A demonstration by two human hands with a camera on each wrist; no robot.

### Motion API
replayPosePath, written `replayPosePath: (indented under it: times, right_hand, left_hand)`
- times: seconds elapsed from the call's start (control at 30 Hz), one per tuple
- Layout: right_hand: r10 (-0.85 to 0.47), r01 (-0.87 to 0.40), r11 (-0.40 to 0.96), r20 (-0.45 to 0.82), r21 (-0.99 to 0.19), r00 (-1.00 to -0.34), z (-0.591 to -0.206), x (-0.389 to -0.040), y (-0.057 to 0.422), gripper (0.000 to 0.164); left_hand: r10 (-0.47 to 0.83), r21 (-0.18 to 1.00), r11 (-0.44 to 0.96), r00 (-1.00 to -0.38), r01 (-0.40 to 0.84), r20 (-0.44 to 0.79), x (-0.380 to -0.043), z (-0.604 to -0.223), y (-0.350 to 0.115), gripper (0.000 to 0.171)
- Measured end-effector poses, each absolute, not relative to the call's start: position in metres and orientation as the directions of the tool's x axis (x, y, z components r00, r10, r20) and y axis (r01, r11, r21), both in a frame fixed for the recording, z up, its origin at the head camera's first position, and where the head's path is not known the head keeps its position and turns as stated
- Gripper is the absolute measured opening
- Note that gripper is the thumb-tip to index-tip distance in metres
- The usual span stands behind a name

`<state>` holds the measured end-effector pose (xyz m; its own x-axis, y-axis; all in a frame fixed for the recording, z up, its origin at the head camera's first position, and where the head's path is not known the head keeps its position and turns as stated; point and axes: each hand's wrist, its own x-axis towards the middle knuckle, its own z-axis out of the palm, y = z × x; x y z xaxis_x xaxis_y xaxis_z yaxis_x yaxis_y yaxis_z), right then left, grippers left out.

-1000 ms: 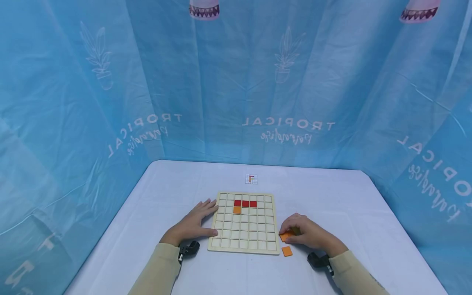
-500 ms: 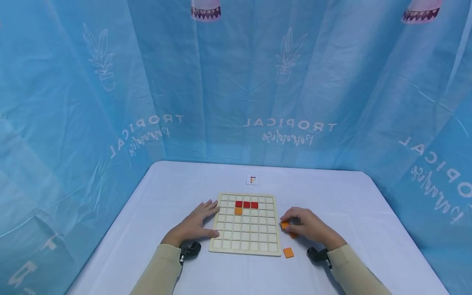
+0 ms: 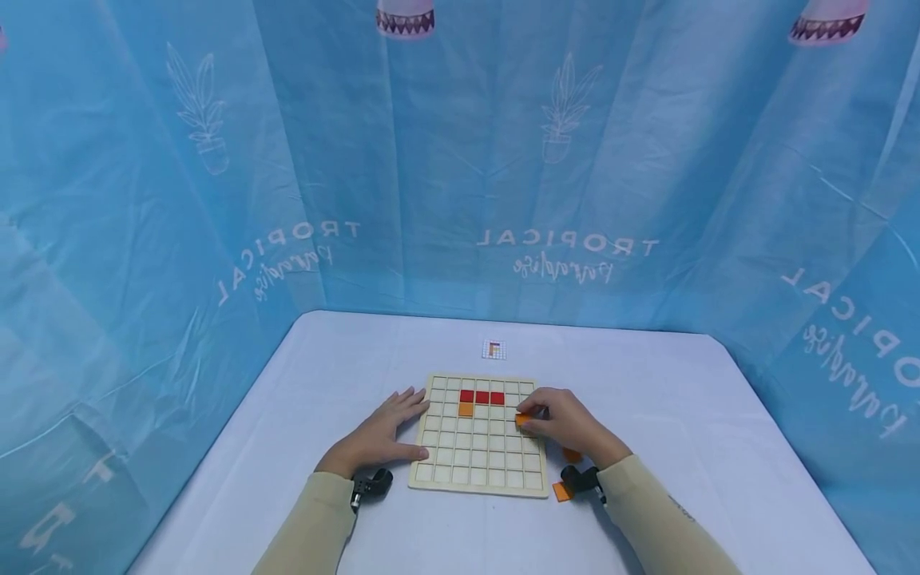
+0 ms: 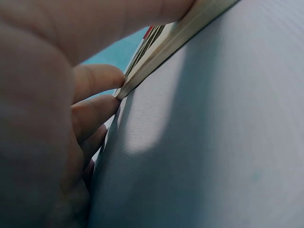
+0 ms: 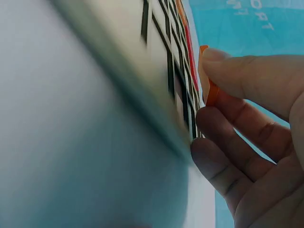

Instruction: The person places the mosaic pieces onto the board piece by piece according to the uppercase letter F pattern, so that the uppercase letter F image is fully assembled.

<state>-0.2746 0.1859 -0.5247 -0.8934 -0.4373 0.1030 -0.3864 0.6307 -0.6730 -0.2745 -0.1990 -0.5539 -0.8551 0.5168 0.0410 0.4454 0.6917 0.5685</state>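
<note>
A pale wooden grid board (image 3: 462, 455) lies on the table. Three red tiles (image 3: 482, 397) form a row in its upper part, and an orange tile (image 3: 465, 409) fills the cell beneath the leftmost red one. My left hand (image 3: 381, 433) rests at the board's left edge, fingers spread and the thumb touching the rim. Between thumb and fingers, my right hand (image 3: 573, 425) pinches another orange tile (image 5: 212, 95) over the board's right side. In the right wrist view this tile is held tilted on edge, above the grid.
More orange tiles lie right of the board: one (image 3: 562, 491) near its lower right corner, another (image 3: 572, 455) partly hidden under the right wrist. A small card with a coloured grid pattern (image 3: 493, 350) lies beyond the board. Blue curtains (image 3: 460, 176) enclose the white table (image 3: 388, 343).
My right hand has picked up an orange tile from the table right of the board and carried it left over the board's right side. My left hand has stayed put.
</note>
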Motion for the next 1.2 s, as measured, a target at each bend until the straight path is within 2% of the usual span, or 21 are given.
replayPosePath:
  times: [0.3,0.83,1.2]
  right_hand:
    - [-0.518,-0.460,0.566,0.139,-0.684,-0.844,-0.524,-0.281,0.149,0.025]
    - [-0.531,-0.488,0.605,0.138,-0.630,-0.836,-0.526,-0.278,0.097,0.020]
    - [-0.525,-0.502,0.625,0.154,-0.598,-0.837,-0.526,-0.280,0.082,0.019]
  left_hand:
    - [0.516,0.574,0.692,-0.856,0.439,0.033,-0.273,-0.555,-0.201,0.100]
    - [0.507,0.571,0.704,-0.862,0.422,0.012,-0.270,-0.555,-0.201,0.100]
    - [0.504,0.561,0.713,-0.863,0.420,0.006,-0.274,-0.554,-0.201,0.101]
